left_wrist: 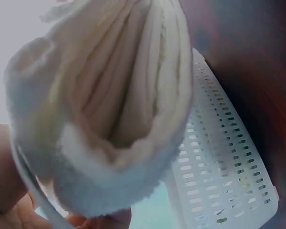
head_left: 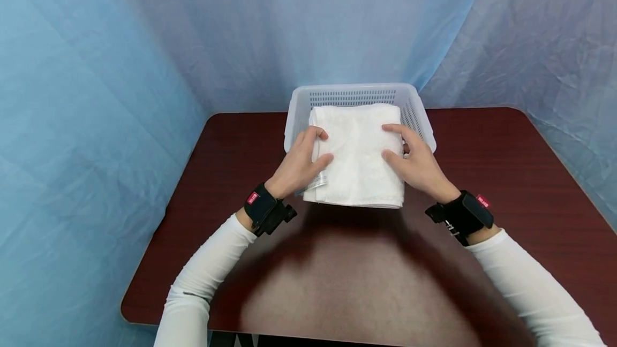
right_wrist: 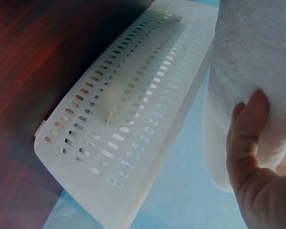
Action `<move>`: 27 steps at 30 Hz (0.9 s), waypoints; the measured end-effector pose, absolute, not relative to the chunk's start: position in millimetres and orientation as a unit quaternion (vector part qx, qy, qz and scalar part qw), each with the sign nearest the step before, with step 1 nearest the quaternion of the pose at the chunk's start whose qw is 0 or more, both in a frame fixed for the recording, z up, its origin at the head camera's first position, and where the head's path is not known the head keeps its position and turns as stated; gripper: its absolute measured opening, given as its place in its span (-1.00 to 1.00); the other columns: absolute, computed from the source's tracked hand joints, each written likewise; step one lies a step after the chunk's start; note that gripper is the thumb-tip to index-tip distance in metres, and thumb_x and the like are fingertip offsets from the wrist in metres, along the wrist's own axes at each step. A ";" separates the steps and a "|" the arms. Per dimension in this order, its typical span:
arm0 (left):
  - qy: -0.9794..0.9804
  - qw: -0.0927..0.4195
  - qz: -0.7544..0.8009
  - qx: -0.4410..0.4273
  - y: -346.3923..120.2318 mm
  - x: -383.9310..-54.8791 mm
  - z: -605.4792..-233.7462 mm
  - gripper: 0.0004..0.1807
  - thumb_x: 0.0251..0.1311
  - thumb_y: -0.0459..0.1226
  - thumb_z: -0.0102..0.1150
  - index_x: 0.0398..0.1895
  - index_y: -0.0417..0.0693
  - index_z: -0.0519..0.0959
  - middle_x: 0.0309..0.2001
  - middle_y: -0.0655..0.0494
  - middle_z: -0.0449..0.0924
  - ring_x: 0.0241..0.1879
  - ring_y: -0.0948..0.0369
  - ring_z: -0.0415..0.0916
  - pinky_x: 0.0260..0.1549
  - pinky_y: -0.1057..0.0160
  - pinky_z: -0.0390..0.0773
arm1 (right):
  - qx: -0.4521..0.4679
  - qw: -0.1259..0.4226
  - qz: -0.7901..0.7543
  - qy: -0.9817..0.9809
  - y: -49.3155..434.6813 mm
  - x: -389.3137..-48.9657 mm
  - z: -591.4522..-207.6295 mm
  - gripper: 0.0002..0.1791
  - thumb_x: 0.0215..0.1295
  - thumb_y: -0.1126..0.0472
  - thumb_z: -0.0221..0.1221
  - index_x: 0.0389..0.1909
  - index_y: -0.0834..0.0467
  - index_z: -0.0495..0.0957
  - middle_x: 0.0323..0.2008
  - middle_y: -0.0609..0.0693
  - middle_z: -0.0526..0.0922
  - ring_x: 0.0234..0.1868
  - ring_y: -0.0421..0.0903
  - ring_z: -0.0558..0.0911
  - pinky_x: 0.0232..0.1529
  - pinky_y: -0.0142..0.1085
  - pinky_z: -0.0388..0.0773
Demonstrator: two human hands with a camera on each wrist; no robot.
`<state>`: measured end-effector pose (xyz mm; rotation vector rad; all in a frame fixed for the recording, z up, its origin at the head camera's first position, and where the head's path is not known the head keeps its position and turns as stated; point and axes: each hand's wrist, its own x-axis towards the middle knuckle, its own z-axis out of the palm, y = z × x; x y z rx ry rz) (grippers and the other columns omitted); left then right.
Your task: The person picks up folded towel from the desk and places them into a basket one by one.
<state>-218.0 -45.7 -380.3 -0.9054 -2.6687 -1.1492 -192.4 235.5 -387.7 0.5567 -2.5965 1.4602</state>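
A folded white towel (head_left: pixel 356 162) is held up over the front part of a white plastic basket (head_left: pixel 301 102). My left hand (head_left: pixel 300 164) grips its left edge, and my right hand (head_left: pixel 418 164) grips the right edge, thumbs on the upper face. A pale printed label (head_left: pixel 318 181) sticks out near the towel's lower left corner. Seen from the left wrist, several layers of the folded towel (left_wrist: pixel 124 157) show at its side. In the right wrist view, fingers (right_wrist: pixel 248 129) curl against the towel's side. The towel hides much of the basket's inside.
The basket, with slotted walls (right_wrist: pixel 119 105), stands at the back of a dark red-brown table (head_left: pixel 241 175). Blue cloth (head_left: pixel 289 25) hangs behind the table and along its sides. Shadows of the arms and towel fall on the table's front half.
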 end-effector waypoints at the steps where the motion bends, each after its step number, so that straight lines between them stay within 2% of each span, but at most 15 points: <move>1: -0.876 0.049 -0.378 -0.294 -45.2 -219.1 -380.3 -0.58 0.39 -0.26 0.15 0.18 -0.16 0.24 0.12 -0.10 0.30 0.04 0.07 0.24 0.02 0.17 0.33 | 0.182 0.055 0.483 -0.855 235.5 -193.6 -387.6 -0.38 0.48 0.28 0.08 0.50 0.02 0.18 0.46 0.13 0.15 -0.09 0.09 0.57 -0.29 -0.16 0.56; 6: -0.875 0.047 -0.384 -0.290 -42.2 -225.9 -379.1 -0.58 0.41 -0.26 0.12 0.20 -0.15 0.24 0.14 -0.10 0.30 0.02 0.07 0.23 -0.01 0.17 0.31 | 0.176 0.054 0.489 -0.853 235.8 -199.2 -386.4 -0.39 0.49 0.24 0.07 0.50 -0.04 0.18 0.46 0.08 0.15 -0.09 0.07 0.57 -0.24 -0.08 0.57; 14: -0.875 0.045 -0.389 -0.284 -40.7 -232.8 -375.9 -0.58 0.42 -0.27 0.11 0.22 -0.16 0.24 0.16 -0.12 0.30 0.00 0.05 0.23 -0.05 0.16 0.31 | 0.172 0.064 0.480 -0.858 234.8 -207.1 -383.2 -0.40 0.49 0.23 0.07 0.49 -0.03 0.20 0.45 0.09 0.18 -0.15 0.05 0.59 -0.26 -0.10 0.56; 27: -0.887 0.038 -0.391 -0.244 -35.5 -245.2 -373.7 -0.57 0.42 -0.23 0.11 0.26 -0.05 0.27 0.19 -0.13 0.30 -0.01 0.07 0.26 -0.05 0.15 0.35 | 0.161 0.089 0.453 -0.872 233.5 -218.3 -379.2 -0.41 0.49 0.21 0.07 0.49 0.01 0.21 0.43 0.14 0.21 -0.24 0.03 0.53 -0.25 -0.12 0.46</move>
